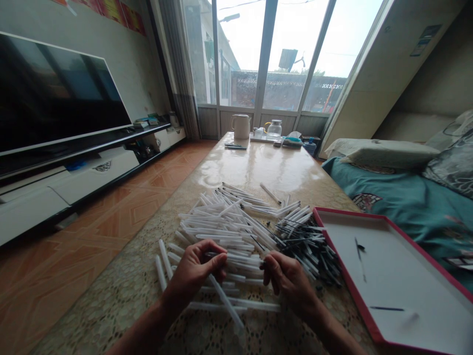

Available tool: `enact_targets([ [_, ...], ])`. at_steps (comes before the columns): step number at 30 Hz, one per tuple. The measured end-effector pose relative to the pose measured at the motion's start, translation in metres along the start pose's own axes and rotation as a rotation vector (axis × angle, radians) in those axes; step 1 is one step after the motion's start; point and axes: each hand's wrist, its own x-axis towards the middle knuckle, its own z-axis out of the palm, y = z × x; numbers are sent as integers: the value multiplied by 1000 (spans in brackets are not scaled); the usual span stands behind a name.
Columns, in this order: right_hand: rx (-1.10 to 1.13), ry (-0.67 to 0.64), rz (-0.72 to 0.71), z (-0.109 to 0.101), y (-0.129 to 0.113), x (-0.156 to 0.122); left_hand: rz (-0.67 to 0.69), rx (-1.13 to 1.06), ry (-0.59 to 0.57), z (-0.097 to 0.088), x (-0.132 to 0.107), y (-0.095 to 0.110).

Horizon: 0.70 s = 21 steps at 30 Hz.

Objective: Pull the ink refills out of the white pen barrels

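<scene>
My left hand [201, 266] is closed, thumb and forefinger pinched together over a heap of white pen barrels [218, 222]. One translucent white pen barrel [227, 303] slants from under this hand toward the lower right; the fingers hide its upper end. Across a small gap, my right hand [286, 276] pinches a small black pen part [262, 265] between thumb and fingertips; most of it is covered. Close by on the right lies a pile of dark pen refills [318, 246], with small black pieces around it.
A red-rimmed white box lid [401, 276] on the right holds a few pen parts. Farther back on the patterned table [254, 167] stand a beige jug [241, 126] and a glass teapot [274, 129]. A teal-covered seat [399, 192] borders the table's right side.
</scene>
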Motion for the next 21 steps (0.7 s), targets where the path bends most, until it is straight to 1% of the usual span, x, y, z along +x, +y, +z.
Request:
enact_targets([
  [4,23,19,-23,0,0,1,-2,22,6,0,-1,0],
  [6,58,15,-8,0,1,1,-3,24,5,0,-1,0],
  [9,38,-11,23,1,4,1,0,11,-3,-1,-1,-2],
  [12,-3,-16,6,1,5,1,-1,3,-2,-1,0,-3],
  [15,44,-6,-7,1,3,2,-8,16,3,-2,1,-3],
  [18,116,-13,26,2,3,2,-10,20,0,-2,1,-3],
  [21,101,-24,64,2,7,2,-6,19,0,-1,0,-2],
])
